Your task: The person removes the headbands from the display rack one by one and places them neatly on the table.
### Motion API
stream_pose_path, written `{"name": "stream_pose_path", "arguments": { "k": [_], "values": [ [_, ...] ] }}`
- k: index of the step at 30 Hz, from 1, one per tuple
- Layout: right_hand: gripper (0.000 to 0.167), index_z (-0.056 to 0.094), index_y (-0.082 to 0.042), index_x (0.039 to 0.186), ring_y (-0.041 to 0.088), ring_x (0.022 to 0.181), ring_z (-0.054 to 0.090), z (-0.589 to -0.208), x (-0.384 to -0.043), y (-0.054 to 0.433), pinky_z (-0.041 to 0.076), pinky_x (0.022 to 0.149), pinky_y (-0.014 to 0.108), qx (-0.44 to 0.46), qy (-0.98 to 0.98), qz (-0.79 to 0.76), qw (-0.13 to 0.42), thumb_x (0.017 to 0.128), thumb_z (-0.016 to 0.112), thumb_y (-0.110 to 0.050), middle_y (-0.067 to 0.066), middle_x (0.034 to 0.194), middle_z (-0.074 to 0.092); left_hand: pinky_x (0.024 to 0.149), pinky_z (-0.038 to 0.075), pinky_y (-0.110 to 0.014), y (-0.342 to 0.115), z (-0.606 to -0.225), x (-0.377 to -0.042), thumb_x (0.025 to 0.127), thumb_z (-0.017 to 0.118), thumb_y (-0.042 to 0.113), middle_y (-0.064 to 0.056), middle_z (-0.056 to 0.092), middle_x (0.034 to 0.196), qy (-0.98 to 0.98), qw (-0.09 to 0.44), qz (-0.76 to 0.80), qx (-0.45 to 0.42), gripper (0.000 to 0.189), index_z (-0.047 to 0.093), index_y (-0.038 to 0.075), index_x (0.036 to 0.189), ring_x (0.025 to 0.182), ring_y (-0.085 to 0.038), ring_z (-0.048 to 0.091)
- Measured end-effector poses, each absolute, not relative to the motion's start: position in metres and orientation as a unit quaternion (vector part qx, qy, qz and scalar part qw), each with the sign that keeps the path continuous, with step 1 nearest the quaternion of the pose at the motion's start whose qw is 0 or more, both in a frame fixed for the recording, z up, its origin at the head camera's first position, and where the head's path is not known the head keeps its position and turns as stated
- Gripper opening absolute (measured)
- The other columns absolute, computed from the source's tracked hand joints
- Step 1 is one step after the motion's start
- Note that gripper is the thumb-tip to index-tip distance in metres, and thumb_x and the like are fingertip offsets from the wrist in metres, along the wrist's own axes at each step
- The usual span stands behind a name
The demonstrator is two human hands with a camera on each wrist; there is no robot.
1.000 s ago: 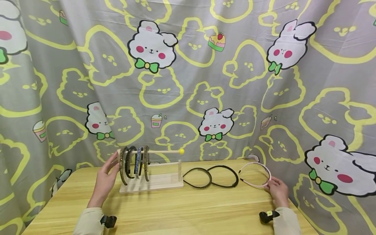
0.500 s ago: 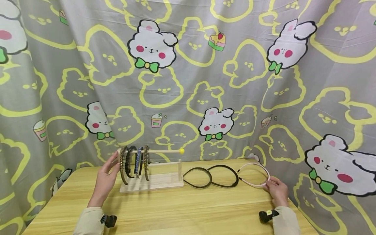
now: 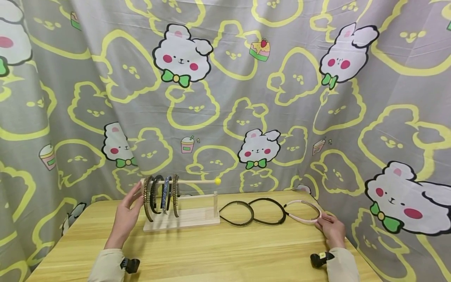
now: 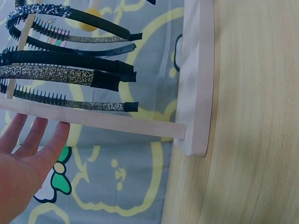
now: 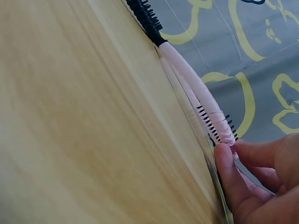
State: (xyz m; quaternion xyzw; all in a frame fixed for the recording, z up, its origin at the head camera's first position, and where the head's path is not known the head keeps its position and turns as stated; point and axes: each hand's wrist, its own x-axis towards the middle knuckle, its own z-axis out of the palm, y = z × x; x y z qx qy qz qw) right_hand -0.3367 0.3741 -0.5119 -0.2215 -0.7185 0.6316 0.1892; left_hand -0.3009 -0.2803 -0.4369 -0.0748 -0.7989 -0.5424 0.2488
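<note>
My right hand (image 3: 332, 231) pinches a pink headband (image 3: 303, 221) between thumb and fingers at its curved end, at the table's right side. In the right wrist view the pink headband (image 5: 201, 88) shows dark comb teeth inside, and its ends meet a black headband (image 5: 147, 18). My left hand (image 3: 127, 213) rests its straight fingers against the left post of a wooden headband rack (image 3: 183, 222). In the left wrist view several fingertips touch that post (image 4: 117, 122). Several headbands hang on the rack's upper rod, among them a blue glittery one (image 3: 165, 196) and gold-brown ones (image 3: 175, 196).
A dark brown headband (image 3: 252, 213) and a black headband (image 3: 284, 214) lie side by side on the wooden table (image 3: 225, 254), right of the rack. The rack's upper rod ends in a yellow ball (image 3: 218, 181). A patterned grey curtain (image 3: 225, 117) hangs behind the table.
My right hand has shifted the pink headband slightly left, so its ends now reach the black headband. The pink band has also tilted flatter. My left hand stays at the rack's post.
</note>
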Motion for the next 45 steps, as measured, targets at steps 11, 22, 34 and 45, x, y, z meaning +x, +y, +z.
{"name": "stream_pose_path", "arguments": {
  "k": [11, 22, 34, 45],
  "values": [
    [0.044, 0.058, 0.016, 0.133, -0.002, 0.062, 0.064, -0.508, -0.335, 0.374, 0.058, 0.059, 0.017, -0.231, -0.743, 0.599, 0.191, 0.095, 0.066, -0.004, -0.009, 0.077, 0.068, 0.092, 0.040, 0.000, -0.281, -0.437, -0.302, 0.110, 0.048, 0.027, -0.020, 0.037, 0.161, -0.802, 0.248, -0.538, -0.073, 0.055, 0.032, 0.022, 0.162, 0.127, 0.008, 0.041],
    [0.050, 0.050, 0.008, 0.144, -0.002, 0.072, 0.064, -0.476, -0.331, 0.359, 0.062, 0.073, 0.025, -0.192, -0.772, 0.580, 0.174, 0.103, 0.061, -0.019, 0.029, 0.129, 0.063, 0.092, 0.041, 0.000, -0.281, -0.437, -0.301, 0.110, 0.048, 0.025, -0.019, 0.038, 0.161, -0.800, 0.251, -0.540, -0.077, 0.055, 0.033, 0.021, 0.162, 0.128, 0.006, 0.041],
    [0.053, 0.051, -0.001, 0.147, 0.020, 0.094, 0.074, -0.422, -0.327, 0.289, 0.060, 0.081, 0.023, -0.074, -0.834, 0.518, 0.176, 0.104, 0.061, -0.029, 0.028, 0.140, 0.059, 0.092, 0.040, 0.000, -0.281, -0.437, -0.301, 0.110, 0.048, 0.026, -0.021, 0.036, 0.161, -0.799, 0.253, -0.539, -0.077, 0.054, 0.033, 0.020, 0.162, 0.124, 0.013, 0.039],
    [0.049, 0.057, -0.008, 0.143, 0.035, 0.116, 0.067, -0.408, -0.327, 0.198, 0.059, 0.093, 0.042, 0.002, -0.840, 0.510, 0.185, 0.101, 0.068, -0.030, 0.018, 0.130, 0.068, 0.092, 0.040, 0.001, -0.281, -0.437, -0.301, 0.110, 0.048, 0.026, -0.018, 0.033, 0.163, -0.801, 0.244, -0.541, -0.076, 0.055, 0.032, 0.022, 0.162, 0.124, 0.012, 0.039]
  ]
}}
